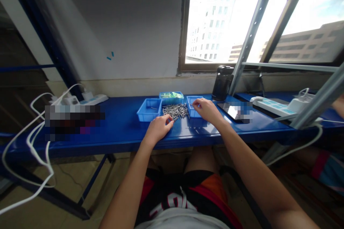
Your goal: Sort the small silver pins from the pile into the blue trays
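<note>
A heap of silver screws (176, 111) lies on the blue table between small blue bins. At its near edge my left hand (159, 128) rests low, fingers curled together with the thumb; anything between them is too small to make out. Over the right blue bin (195, 113) is my right hand (206, 109), its fingertips pinched on what looks like a thin screw (190, 104). The left blue bin (148, 115) holds at least one screw. Behind the heap, another blue bin (163, 95) contains a greenish clear plastic bag (172, 95).
A black bottle (222, 84) and a dark phone-like device (228, 110) stand to the right. Power strips (274, 106) and white cables (29, 139) lie at both sides. A metal post (249, 32) rises at the right. Another person's arm (339, 105) shows at the right edge.
</note>
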Tool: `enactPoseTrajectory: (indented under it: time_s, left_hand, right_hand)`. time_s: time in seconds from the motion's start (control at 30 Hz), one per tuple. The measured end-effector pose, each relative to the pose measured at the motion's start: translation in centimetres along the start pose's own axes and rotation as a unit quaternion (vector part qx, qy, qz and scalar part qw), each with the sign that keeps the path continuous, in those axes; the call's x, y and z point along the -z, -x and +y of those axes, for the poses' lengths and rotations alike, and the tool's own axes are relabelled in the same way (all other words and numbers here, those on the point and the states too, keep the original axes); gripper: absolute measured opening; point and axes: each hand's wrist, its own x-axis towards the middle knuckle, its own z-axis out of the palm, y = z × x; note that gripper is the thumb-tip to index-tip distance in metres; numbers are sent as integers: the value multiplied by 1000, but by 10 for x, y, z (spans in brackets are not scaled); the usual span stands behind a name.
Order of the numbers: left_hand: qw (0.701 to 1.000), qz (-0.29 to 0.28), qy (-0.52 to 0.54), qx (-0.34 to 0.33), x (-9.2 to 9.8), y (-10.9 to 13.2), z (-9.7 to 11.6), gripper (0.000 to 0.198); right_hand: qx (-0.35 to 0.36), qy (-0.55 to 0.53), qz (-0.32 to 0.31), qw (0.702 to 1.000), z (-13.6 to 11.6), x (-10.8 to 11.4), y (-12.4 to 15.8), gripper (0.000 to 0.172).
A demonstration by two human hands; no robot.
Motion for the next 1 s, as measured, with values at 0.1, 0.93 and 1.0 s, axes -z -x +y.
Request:
enactPoseTrajectory:
  time_s: [0.1, 0.93, 1.0]
  left_hand:
    - [1000, -7, -7, 10, 2, 0, 2, 20]
    - [991, 29, -110, 69, -1, 3, 6, 30]
    - [994, 41, -92, 49, 4, 7, 8, 29]
  right_hand:
    - [-14, 32, 41, 999, 13, -3, -3, 18]
    - [110, -78, -45, 990, -68, -38, -41, 19]
    - [123, -68, -68, 988, -83, -45, -52, 21]
